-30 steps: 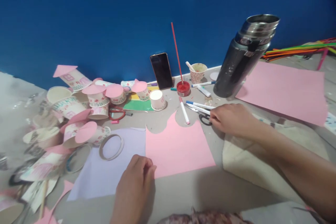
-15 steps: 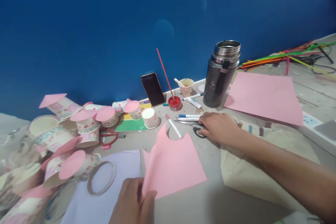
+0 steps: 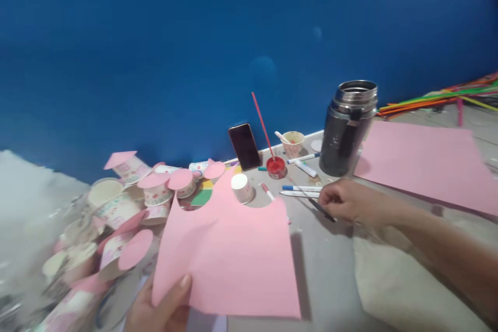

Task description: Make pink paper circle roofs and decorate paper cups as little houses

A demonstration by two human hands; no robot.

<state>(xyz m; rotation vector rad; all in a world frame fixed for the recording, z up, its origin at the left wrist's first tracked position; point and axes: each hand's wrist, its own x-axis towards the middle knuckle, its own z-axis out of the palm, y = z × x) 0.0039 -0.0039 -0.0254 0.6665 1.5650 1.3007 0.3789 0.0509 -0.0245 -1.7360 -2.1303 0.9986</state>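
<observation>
My left grip (image 3: 163, 303) pinches the pink paper (image 3: 229, 254), thin and floppy, at its lower corner, while my right hand (image 3: 344, 202) closes on the scissors (image 3: 321, 208).

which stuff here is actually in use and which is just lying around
In hand:
- left hand holds the cut pink paper
- right hand grips the scissors

Lying about:
- flask
- phone
- red paint pot
- markers
- paper cups
- large pink sheet
</observation>
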